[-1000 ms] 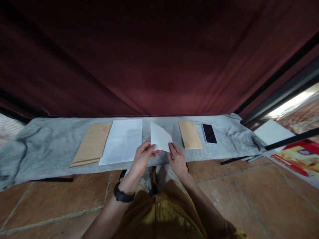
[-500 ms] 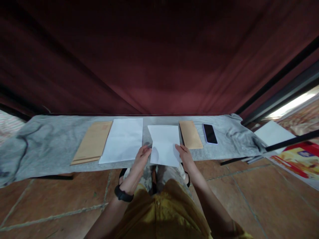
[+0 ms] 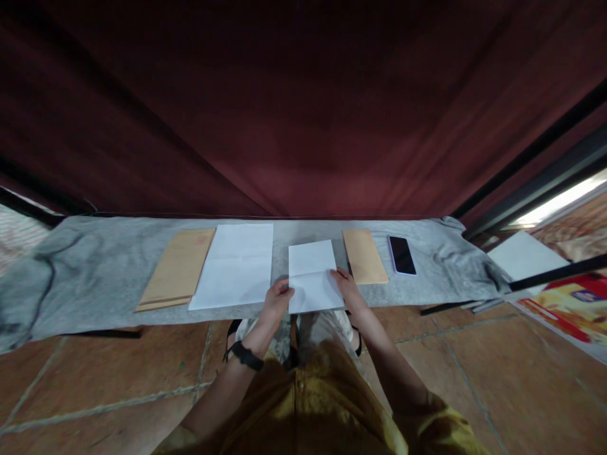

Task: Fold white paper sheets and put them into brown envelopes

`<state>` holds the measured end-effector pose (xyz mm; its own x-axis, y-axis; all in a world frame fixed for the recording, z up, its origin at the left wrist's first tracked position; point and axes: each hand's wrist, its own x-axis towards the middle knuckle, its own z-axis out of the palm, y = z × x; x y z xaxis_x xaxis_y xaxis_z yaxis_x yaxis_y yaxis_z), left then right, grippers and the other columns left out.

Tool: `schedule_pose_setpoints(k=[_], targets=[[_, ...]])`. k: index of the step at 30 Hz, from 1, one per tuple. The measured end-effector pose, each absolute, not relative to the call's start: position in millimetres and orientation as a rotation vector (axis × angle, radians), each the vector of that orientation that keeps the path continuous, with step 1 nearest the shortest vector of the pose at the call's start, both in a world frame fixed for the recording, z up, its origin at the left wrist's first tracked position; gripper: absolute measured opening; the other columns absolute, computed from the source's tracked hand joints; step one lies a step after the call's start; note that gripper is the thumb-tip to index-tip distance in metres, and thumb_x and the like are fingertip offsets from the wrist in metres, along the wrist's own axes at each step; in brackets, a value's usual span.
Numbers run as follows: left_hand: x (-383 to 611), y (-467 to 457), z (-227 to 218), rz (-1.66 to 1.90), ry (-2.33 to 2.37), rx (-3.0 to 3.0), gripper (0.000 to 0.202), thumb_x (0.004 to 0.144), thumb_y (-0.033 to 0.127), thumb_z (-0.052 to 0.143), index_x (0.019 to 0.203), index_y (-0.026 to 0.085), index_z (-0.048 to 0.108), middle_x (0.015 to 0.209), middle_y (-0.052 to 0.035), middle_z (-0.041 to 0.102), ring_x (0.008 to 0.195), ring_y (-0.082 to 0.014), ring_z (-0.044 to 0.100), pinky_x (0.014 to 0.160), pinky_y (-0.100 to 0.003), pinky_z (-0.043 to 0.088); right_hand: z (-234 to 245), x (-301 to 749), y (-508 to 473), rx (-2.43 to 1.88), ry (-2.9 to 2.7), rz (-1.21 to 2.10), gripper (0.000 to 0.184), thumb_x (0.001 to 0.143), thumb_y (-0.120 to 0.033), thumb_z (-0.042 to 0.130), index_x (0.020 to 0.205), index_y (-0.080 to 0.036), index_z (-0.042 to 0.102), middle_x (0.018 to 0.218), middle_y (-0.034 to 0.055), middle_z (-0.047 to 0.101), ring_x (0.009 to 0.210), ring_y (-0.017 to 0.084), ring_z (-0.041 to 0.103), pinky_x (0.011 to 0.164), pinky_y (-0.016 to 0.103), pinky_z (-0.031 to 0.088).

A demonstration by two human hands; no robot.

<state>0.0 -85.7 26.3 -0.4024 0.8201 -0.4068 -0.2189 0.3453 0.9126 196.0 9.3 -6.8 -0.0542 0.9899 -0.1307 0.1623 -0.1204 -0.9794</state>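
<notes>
Between my two hands is a sheet of white paper (image 3: 313,259) with a crease running across it, held at the front edge of the cloth-covered bench. My left hand (image 3: 277,302) pinches its left edge, and my right hand (image 3: 348,292) grips the right edge. Left of it lies a stack of larger white paper (image 3: 237,265). Further left are large brown envelopes (image 3: 177,268). A smaller brown envelope (image 3: 365,256) lies just beyond my right hand.
A phone (image 3: 402,255) with a dark screen lies to the right on the grey cloth (image 3: 450,265). Behind the bench hangs a dark red curtain (image 3: 303,151). A red and yellow box (image 3: 569,309) and a white board (image 3: 528,256) are at the far right.
The paper in my hands looks narrower and straighter now; its flared upper left corner no longer sticks out. Both hands stay at its sides, the left slightly further right.
</notes>
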Motion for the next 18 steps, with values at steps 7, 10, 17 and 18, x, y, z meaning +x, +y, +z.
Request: schedule_pose_setpoints(k=[7,10,17,18], targets=[[-7.0,-73.1,10.2,1.292,1.728,0.591,0.027,0.061,0.013,0.067,0.087,0.019,0.072,0.062,0.0034,0.065,0.060,-0.0153,0.062,0.056,-0.023,0.046,-14.8,208.2,-4.4,-1.436,-1.644,1.044,0.036,0.089,-0.033,0.054,0.120,-0.022,0.069,0.106,0.0087,0.074,0.095,0.025,0.069,0.090,0.040,0.055],[-7.5,-71.8,7.0,1.284,1.752,0.612,0.025,0.062,0.012,0.066,0.085,0.019,0.072,0.063,0.0030,0.066,0.058,-0.0147,0.061,0.056,-0.023,0.046,-13.2,212.3,-20.3,-1.423,-1.863,0.821,0.040,0.094,-0.028,0.049,0.129,-0.021,0.065,0.122,0.0129,0.069,0.106,0.026,0.068,0.097,0.041,0.054],[-4.9,-62.3,6.5,1.261,1.817,0.653,0.024,0.063,0.013,0.067,0.085,0.021,0.071,0.062,0.0038,0.064,0.059,-0.0148,0.061,0.058,-0.023,0.046,-16.9,214.4,-35.0,-1.250,-2.228,0.482,0.045,0.101,-0.026,0.039,0.142,-0.019,0.056,0.142,0.0122,0.059,0.133,0.026,0.054,0.111,0.047,0.046],[-5.0,-61.8,7.3,1.253,1.827,0.663,0.023,0.063,0.013,0.067,0.085,0.021,0.071,0.062,0.0040,0.063,0.060,-0.0152,0.061,0.058,-0.024,0.047,-18.2,215.1,-35.3,-1.239,-2.259,0.475,0.045,0.102,-0.027,0.038,0.143,-0.019,0.055,0.144,0.0122,0.058,0.134,0.026,0.052,0.112,0.048,0.046]])
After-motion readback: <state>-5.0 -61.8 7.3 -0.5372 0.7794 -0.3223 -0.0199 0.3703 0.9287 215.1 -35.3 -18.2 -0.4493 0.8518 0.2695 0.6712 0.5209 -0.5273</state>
